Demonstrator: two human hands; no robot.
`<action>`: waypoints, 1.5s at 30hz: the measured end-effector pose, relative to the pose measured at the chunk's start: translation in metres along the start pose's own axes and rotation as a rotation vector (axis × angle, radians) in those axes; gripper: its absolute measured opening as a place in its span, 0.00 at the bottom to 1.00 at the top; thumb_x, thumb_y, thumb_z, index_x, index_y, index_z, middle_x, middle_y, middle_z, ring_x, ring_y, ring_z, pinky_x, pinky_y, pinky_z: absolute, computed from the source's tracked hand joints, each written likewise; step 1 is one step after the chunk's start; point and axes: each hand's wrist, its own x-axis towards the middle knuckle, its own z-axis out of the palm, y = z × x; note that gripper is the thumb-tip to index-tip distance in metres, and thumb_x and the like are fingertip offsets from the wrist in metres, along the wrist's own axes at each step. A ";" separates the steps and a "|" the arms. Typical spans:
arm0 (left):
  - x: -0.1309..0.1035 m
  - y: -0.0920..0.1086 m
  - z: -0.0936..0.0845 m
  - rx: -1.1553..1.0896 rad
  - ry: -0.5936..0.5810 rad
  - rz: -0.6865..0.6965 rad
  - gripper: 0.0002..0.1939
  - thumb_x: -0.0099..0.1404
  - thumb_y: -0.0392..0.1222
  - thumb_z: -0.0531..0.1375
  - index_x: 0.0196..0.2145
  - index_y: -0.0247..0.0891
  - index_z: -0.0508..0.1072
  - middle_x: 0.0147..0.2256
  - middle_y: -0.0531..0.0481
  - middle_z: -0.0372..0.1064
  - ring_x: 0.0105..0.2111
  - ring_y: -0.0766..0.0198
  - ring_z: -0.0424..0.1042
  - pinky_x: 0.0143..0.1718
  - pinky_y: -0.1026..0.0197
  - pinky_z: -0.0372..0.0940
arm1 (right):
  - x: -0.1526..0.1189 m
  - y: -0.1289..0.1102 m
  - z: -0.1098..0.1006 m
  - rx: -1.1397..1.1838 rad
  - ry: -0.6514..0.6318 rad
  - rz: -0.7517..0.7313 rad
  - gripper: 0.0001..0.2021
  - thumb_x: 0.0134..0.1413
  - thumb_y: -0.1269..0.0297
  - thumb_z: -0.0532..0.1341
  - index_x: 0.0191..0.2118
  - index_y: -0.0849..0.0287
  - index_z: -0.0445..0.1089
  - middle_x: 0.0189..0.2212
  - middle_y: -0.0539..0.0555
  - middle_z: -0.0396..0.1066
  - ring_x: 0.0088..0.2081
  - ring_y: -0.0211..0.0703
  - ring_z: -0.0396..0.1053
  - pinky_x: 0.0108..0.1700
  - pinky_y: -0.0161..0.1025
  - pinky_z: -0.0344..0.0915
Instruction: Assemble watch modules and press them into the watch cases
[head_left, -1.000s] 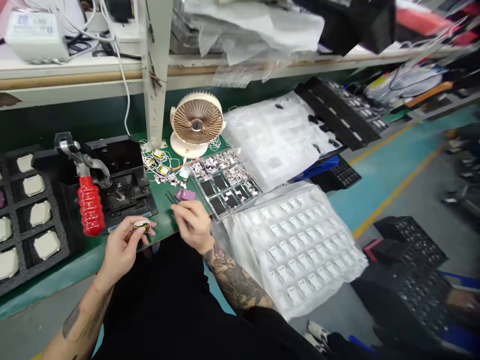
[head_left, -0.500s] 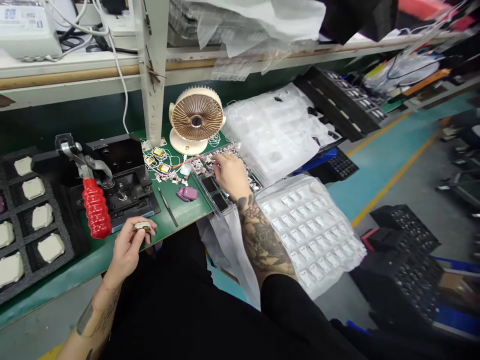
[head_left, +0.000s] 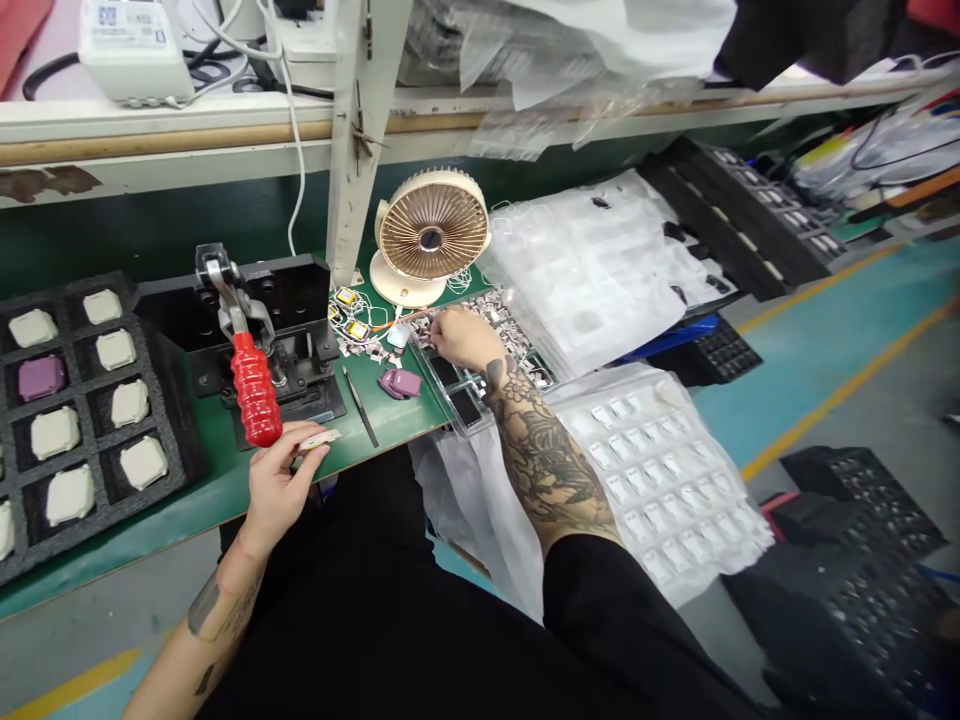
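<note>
My left hand [head_left: 279,482] pinches a small white device casing [head_left: 321,440] at the bench's front edge, beside the red-handled toggle clamp [head_left: 256,392]. Its far side is turned out of sight. Over to the right, my right hand [head_left: 469,340] reaches into a clear compartment tray [head_left: 466,408], where many small pale parts [head_left: 516,322] lie heaped. Its fingertips are bent together among the parts; what they grip, if anything, is hidden. Between the hands lie black tweezers [head_left: 361,408] and purple casings [head_left: 400,383].
At left stands a black foam tray [head_left: 184,430] of white casings and a purple one [head_left: 41,377]. A cream fan [head_left: 433,238] and wired yellow-marked pieces [head_left: 358,329] sit behind. A plastic sheet of white parts [head_left: 660,480] lies at right, below a bagged stack [head_left: 577,265].
The camera has turned left, so the bench sits farther right in view. My left hand has tilted the casing flatter. My right hand stays at the parts tray.
</note>
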 end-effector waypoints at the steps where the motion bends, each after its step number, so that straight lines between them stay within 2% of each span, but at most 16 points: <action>1: 0.001 0.000 0.000 -0.004 0.028 -0.002 0.10 0.73 0.42 0.72 0.51 0.42 0.85 0.49 0.43 0.82 0.48 0.54 0.83 0.48 0.55 0.78 | -0.001 0.002 0.000 0.004 -0.007 -0.008 0.12 0.67 0.70 0.60 0.44 0.63 0.82 0.50 0.67 0.81 0.50 0.53 0.79 0.53 0.44 0.71; 4: 0.002 -0.001 0.002 -0.065 0.064 -0.053 0.12 0.71 0.43 0.74 0.51 0.42 0.84 0.46 0.45 0.83 0.44 0.56 0.84 0.47 0.56 0.78 | -0.002 0.006 -0.003 0.014 -0.026 -0.033 0.09 0.66 0.66 0.63 0.42 0.60 0.83 0.48 0.64 0.82 0.50 0.52 0.78 0.53 0.43 0.72; 6: 0.002 -0.002 0.002 -0.080 0.057 -0.063 0.10 0.72 0.44 0.73 0.49 0.42 0.85 0.46 0.45 0.83 0.44 0.56 0.83 0.48 0.56 0.78 | 0.002 0.006 -0.006 0.021 -0.057 -0.037 0.07 0.62 0.64 0.67 0.39 0.59 0.83 0.43 0.62 0.82 0.46 0.52 0.79 0.49 0.43 0.72; 9: 0.002 -0.002 0.001 -0.064 0.054 -0.076 0.12 0.74 0.47 0.72 0.51 0.42 0.85 0.49 0.44 0.82 0.45 0.56 0.83 0.47 0.57 0.78 | 0.015 0.005 -0.011 0.044 -0.122 -0.042 0.02 0.55 0.68 0.71 0.32 0.59 0.81 0.32 0.58 0.80 0.37 0.48 0.77 0.42 0.42 0.70; 11: 0.002 -0.001 0.001 -0.083 0.077 -0.090 0.13 0.76 0.48 0.69 0.53 0.42 0.84 0.50 0.43 0.81 0.41 0.58 0.83 0.43 0.58 0.78 | 0.023 0.005 -0.015 0.075 -0.155 -0.059 0.05 0.51 0.72 0.73 0.28 0.58 0.78 0.27 0.55 0.77 0.32 0.45 0.74 0.40 0.41 0.68; 14: 0.003 0.003 0.002 -0.176 0.104 -0.096 0.13 0.78 0.49 0.67 0.54 0.40 0.81 0.50 0.43 0.81 0.37 0.61 0.82 0.40 0.60 0.78 | 0.020 0.009 -0.023 0.124 -0.146 -0.086 0.06 0.54 0.74 0.71 0.28 0.58 0.78 0.27 0.52 0.78 0.30 0.41 0.72 0.39 0.39 0.67; 16: 0.004 0.006 0.003 -0.230 0.084 -0.113 0.13 0.79 0.49 0.66 0.54 0.40 0.79 0.50 0.41 0.82 0.41 0.59 0.84 0.43 0.58 0.79 | 0.006 0.011 -0.025 0.179 -0.040 -0.086 0.03 0.60 0.72 0.68 0.34 0.58 0.79 0.31 0.53 0.81 0.32 0.41 0.74 0.41 0.39 0.68; 19: 0.005 0.008 0.004 -0.229 0.007 -0.170 0.12 0.79 0.47 0.66 0.54 0.40 0.78 0.47 0.43 0.84 0.42 0.58 0.86 0.45 0.58 0.80 | -0.030 -0.002 -0.018 0.435 0.318 -0.116 0.05 0.65 0.65 0.67 0.40 0.58 0.81 0.36 0.54 0.83 0.35 0.43 0.77 0.44 0.42 0.72; 21: 0.005 0.008 0.005 -0.229 -0.024 -0.198 0.12 0.79 0.47 0.67 0.53 0.39 0.78 0.45 0.44 0.85 0.42 0.57 0.87 0.45 0.59 0.81 | -0.057 -0.025 -0.004 0.660 0.539 -0.182 0.06 0.66 0.61 0.69 0.40 0.56 0.81 0.36 0.53 0.84 0.37 0.45 0.79 0.46 0.44 0.75; 23: 0.004 0.007 0.005 -0.233 -0.039 -0.208 0.13 0.79 0.48 0.67 0.54 0.39 0.79 0.46 0.43 0.85 0.44 0.55 0.87 0.45 0.58 0.81 | -0.082 -0.058 0.013 0.820 0.609 -0.270 0.06 0.67 0.58 0.70 0.39 0.53 0.82 0.37 0.52 0.84 0.38 0.46 0.81 0.48 0.46 0.78; 27: 0.001 0.004 0.005 -0.127 -0.061 -0.200 0.14 0.80 0.49 0.64 0.56 0.40 0.81 0.46 0.44 0.85 0.40 0.57 0.86 0.45 0.56 0.81 | -0.115 -0.121 0.049 1.034 0.548 -0.412 0.05 0.69 0.60 0.70 0.39 0.49 0.83 0.37 0.53 0.85 0.40 0.49 0.83 0.48 0.52 0.81; 30: -0.002 0.004 0.005 -0.035 -0.041 -0.167 0.13 0.81 0.48 0.63 0.55 0.42 0.83 0.46 0.45 0.85 0.37 0.58 0.85 0.45 0.57 0.80 | -0.120 -0.144 0.064 1.088 0.501 -0.504 0.05 0.69 0.62 0.69 0.39 0.48 0.83 0.37 0.52 0.85 0.40 0.51 0.82 0.48 0.56 0.80; 33: -0.003 0.005 0.006 0.017 -0.021 -0.132 0.13 0.81 0.48 0.63 0.55 0.42 0.83 0.45 0.45 0.85 0.37 0.57 0.85 0.44 0.57 0.79 | -0.117 -0.149 0.069 1.047 0.480 -0.559 0.04 0.69 0.63 0.70 0.39 0.48 0.82 0.36 0.52 0.84 0.42 0.51 0.81 0.50 0.57 0.79; 36: -0.003 0.005 0.006 0.048 -0.032 -0.111 0.13 0.81 0.47 0.63 0.55 0.42 0.83 0.46 0.46 0.85 0.38 0.58 0.85 0.46 0.57 0.78 | -0.114 -0.145 0.070 1.038 0.492 -0.533 0.04 0.70 0.63 0.69 0.40 0.49 0.81 0.37 0.53 0.83 0.42 0.51 0.80 0.49 0.57 0.79; 40: -0.003 0.004 0.006 0.061 -0.033 -0.102 0.12 0.80 0.47 0.63 0.54 0.42 0.83 0.45 0.46 0.85 0.38 0.57 0.84 0.48 0.56 0.78 | -0.112 -0.137 0.074 0.975 0.461 -0.611 0.03 0.70 0.64 0.69 0.45 0.48 0.82 0.42 0.53 0.83 0.47 0.51 0.80 0.54 0.56 0.78; 45: -0.002 0.004 0.006 -0.042 -0.017 -0.184 0.13 0.80 0.49 0.63 0.53 0.39 0.82 0.43 0.44 0.85 0.38 0.57 0.84 0.43 0.57 0.79 | -0.113 -0.129 0.083 0.807 0.402 -0.790 0.20 0.66 0.61 0.74 0.61 0.47 0.77 0.54 0.58 0.80 0.57 0.56 0.77 0.59 0.58 0.77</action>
